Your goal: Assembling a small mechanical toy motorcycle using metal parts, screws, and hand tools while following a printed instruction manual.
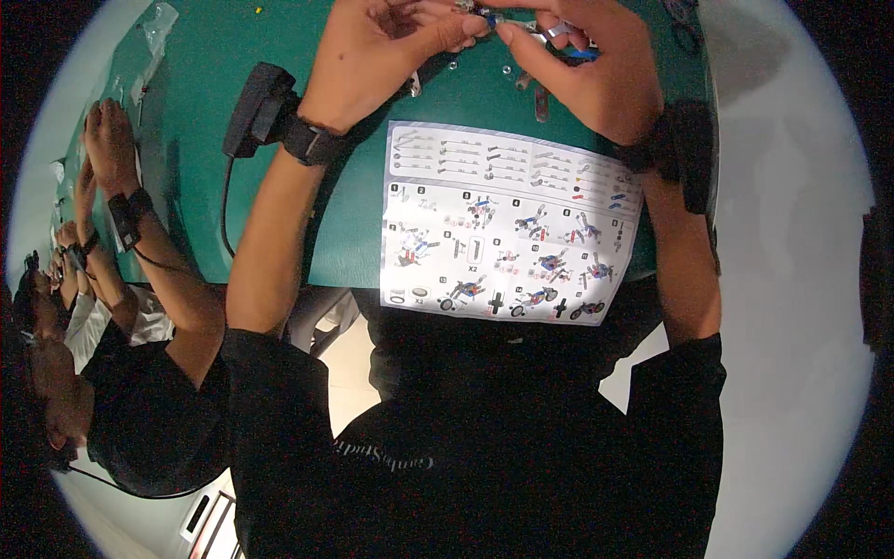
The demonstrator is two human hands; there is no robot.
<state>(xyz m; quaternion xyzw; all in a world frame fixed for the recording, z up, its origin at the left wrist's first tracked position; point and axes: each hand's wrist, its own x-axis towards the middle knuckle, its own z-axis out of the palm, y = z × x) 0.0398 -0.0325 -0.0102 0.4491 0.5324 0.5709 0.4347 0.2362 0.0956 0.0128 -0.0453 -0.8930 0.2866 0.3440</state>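
1. One small blue-and-metal part [492, 20] sits over the green tabletop [346, 233], pinched in the left hand [372, 65], thumb near fingers; the right hand [596, 74] curls beside it, hold unclear.
2. Steady pinching would likely aid alignment.
3. Two loose nuts [453, 65] [507, 70], at least one metal strip [541, 104], one instruction sheet [507, 191].

Table [349, 224] was green, sheet [512, 224] white.
Pictures [549, 259] were grey, red and blue; part [492, 20] showed blue; shirt [531, 466] was black, lettering [396, 458] pale; wristband [312, 143] was black.
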